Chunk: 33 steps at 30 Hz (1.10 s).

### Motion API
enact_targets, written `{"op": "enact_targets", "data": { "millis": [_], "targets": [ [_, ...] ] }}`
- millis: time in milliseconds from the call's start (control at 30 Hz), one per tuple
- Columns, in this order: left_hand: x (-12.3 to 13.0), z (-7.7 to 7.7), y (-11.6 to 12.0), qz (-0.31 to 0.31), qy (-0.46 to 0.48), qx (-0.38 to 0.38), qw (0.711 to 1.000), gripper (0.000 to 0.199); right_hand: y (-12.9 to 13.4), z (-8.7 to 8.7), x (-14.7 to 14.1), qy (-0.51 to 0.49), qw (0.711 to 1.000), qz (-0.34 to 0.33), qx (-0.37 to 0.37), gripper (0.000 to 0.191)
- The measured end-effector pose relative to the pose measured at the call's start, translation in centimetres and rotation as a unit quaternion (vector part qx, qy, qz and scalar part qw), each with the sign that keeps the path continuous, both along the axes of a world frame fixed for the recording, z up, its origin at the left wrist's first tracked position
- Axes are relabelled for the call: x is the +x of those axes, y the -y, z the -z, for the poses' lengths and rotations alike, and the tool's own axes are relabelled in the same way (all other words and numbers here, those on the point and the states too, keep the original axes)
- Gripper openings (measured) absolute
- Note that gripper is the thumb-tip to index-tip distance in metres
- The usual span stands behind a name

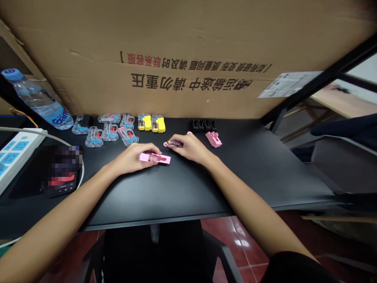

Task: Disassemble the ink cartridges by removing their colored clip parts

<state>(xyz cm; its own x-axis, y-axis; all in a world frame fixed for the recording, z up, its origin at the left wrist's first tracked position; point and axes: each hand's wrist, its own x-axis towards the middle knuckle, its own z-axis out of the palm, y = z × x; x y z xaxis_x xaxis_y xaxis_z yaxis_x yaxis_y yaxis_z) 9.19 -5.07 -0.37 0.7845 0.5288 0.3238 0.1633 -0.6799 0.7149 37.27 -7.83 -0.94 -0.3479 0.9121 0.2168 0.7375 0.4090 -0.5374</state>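
Note:
My left hand (pixel 134 159) is wrapped round a pink and clear plastic piece (pixel 160 158) with red inside, held just above the black table. Close by on the right, my right hand (pixel 188 146) pinches a thin dark tool (pixel 176 143) with a brassy end. That end points left, at a small pink round part (pixel 165 144) on the table. Another small pink part (pixel 189 133) shows just behind my right hand. To the right lies a pink wheeled piece (pixel 213 139), in front of a row of black parts (pixel 203 125).
Several clear pieces (pixel 110 131) and two yellow ones (pixel 158 124) lie near the cardboard (pixel 176 39) at the back. A bottle (pixel 44 102), power strip (pixel 17 153), white cable and phone (pixel 63 173) are at the left. The table's front edge (pixel 176 218) is near me.

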Motion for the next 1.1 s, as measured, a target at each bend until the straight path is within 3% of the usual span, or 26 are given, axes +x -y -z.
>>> {"op": "enact_targets", "data": {
  "millis": [233,400,667,900,1100],
  "targets": [
    [0.0,0.1,0.0,-0.001,0.004,0.001,1.000,0.020,0.2,-0.3,0.0,-0.035,0.999,0.003,-0.033,0.020],
    [0.0,0.2,-0.1,0.001,0.005,0.007,1.000,0.021,0.0,0.4,-0.6,-0.038,0.997,0.041,-0.048,0.025],
    [0.0,0.3,-0.1,0.005,-0.001,0.010,1.000,0.020,-0.1,1.1,-1.8,-0.015,0.996,0.083,-0.042,0.014],
    [0.0,0.4,-0.2,0.006,0.003,0.019,1.000,0.020,0.2,1.1,-2.0,-0.008,0.995,0.085,-0.045,0.022],
    [0.0,0.2,-0.2,0.002,0.009,0.025,1.000,0.018,0.1,-0.3,-0.6,-0.060,0.994,0.096,-0.009,0.018]
  ]
}}
